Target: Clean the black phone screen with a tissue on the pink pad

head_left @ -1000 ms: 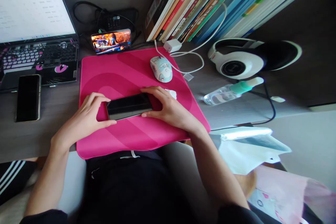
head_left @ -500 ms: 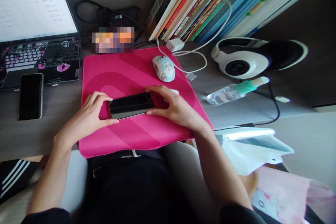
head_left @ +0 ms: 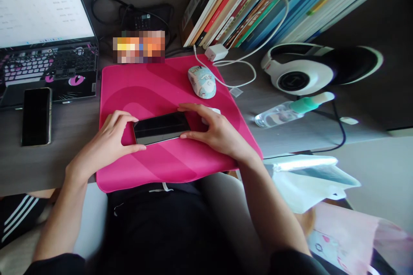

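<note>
A smartphone (head_left: 161,128) with a dark screen lies sideways, face up, on or just above a pink desk mat (head_left: 138,81). My left hand (head_left: 112,139) grips its left end, fingers at the far corner and thumb at the near one. At the other end, my right hand (head_left: 214,131) holds the right corners between fingers and thumb. Partly hidden behind the right hand is a small white item (head_left: 213,111) whose kind I cannot make out. Beyond it, a patterned light-blue mouse (head_left: 202,82) rests on the mat.
Left: a laptop (head_left: 48,66) and a second phone (head_left: 36,117). Right: white headphones (head_left: 300,75), a spray bottle (head_left: 284,112) and a charger (head_left: 217,52) with a looping white cable. Books (head_left: 238,8) line the back. Bags (head_left: 306,180) sit beyond the desk's right edge.
Both hands keep the same hold on the phone, which has hardly moved. The view has shifted very slightly.
</note>
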### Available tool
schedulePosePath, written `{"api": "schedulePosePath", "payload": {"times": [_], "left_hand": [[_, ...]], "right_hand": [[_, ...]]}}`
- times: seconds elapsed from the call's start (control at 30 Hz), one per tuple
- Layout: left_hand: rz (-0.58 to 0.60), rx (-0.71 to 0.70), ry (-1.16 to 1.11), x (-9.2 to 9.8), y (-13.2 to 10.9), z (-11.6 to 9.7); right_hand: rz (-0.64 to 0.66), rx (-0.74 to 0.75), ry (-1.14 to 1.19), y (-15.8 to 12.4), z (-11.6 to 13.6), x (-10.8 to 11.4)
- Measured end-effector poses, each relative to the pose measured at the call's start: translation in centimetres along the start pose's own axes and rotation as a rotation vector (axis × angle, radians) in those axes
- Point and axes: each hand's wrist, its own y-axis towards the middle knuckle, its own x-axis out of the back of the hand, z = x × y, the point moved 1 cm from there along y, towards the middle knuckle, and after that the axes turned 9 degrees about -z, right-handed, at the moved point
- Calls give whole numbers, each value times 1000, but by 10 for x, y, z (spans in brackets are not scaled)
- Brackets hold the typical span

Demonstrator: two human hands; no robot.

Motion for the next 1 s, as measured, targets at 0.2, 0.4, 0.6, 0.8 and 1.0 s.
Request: {"api": "schedulePosePath", "payload": {"times": [0.2,0.4,0.6,0.8,1.0], "left_hand": [[0,2,-6,0,0,-1],[1,11,-8,0,0,-1],[16,9,-11,2,1,-2],[18,9,-12,2,0,-1],[13,10,-22,2,0,-1]], "right_hand": [[1,6,-8,0,1,0],[5,8,-9,0,2,1],[10,-2,-26,-1,3,2],[33,-33,-38,0,4,3],[45,1,-30,0,2,4]]}}
